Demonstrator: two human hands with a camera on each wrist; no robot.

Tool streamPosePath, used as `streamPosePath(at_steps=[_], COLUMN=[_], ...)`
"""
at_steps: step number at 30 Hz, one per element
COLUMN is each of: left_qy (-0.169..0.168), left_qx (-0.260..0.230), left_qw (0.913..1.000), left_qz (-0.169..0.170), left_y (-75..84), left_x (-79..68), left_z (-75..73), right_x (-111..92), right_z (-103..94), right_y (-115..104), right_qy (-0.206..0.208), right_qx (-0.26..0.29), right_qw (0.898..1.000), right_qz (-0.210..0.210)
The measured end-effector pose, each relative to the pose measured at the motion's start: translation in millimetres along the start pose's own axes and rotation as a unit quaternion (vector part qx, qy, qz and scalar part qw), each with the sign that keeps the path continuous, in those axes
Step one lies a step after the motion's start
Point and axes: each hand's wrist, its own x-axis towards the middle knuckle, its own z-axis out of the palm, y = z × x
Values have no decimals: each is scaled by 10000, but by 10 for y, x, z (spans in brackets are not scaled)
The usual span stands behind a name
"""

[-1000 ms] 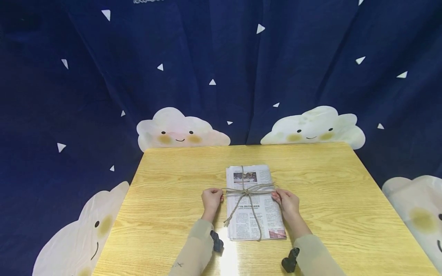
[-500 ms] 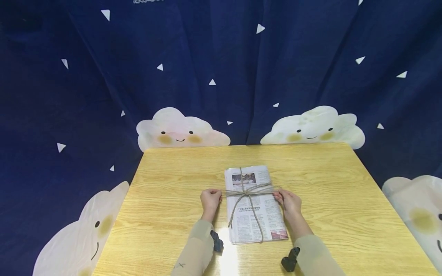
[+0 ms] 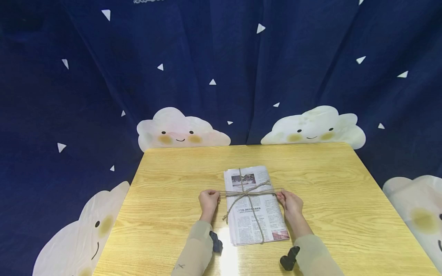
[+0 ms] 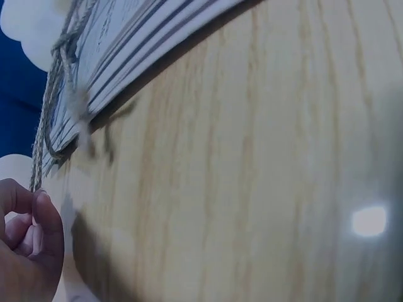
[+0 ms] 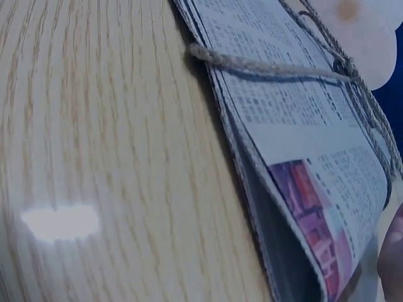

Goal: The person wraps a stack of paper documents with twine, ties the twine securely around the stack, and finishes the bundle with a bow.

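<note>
A folded stack of newspapers point(image 3: 257, 220) lies on the table, tied crosswise with brown twine point(image 3: 253, 212). The twine's knot point(image 3: 246, 193) sits on the upper middle of the stack. At the left edge, my left hand point(image 3: 208, 202) pinches twine drawn out sideways; the left wrist view shows thumb and finger together on the strands point(image 4: 43, 145). My right hand point(image 3: 291, 203) pinches the twine beyond the right edge. Only a bit of that hand point(image 5: 393, 251) shows in the right wrist view. A loose frayed twine end point(image 4: 80, 113) hangs over the stack's left side.
The stack rests on a light wooden table point(image 3: 172, 176). Behind the table hangs a dark blue curtain point(image 3: 193, 50) with white triangles and smiling clouds. Both sleeves carry dark wrist devices point(image 3: 289, 259) close above the tabletop.
Both hands have moved slightly outward, apart from each other, still holding the twine. The newspaper stack has shifted a little toward me and turned slightly. The loose left twine end has swung about.
</note>
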Motion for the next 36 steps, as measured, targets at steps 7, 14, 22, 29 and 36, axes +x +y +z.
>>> streamPosePath(at_steps=[7,14,22,29,36], left_qy=[-38,23,-215,-725,-791], left_qx=[-17,-58,-454,-1263,-1275], left_qw=[10000,10000,9987,9893,9887], left_qz=[56,70,59,-70,16], left_y=[-7,9,-51,50,41], left_x=[2,-11,58,72,77], left_z=[-24,-51,-39,9,126], right_x=[-9,-31,-3,63,170], right_z=[1,-4,-47,15,252], right_y=[-20,-36,-35,-75,-172], right_qy=[109,126,-622,-1192,-1377], right_qx=[31,20,-519,-1825,-2572], right_qw=[9999,9999,9966,9714,9437], right_qz=[49,89,-140,-941,-1562])
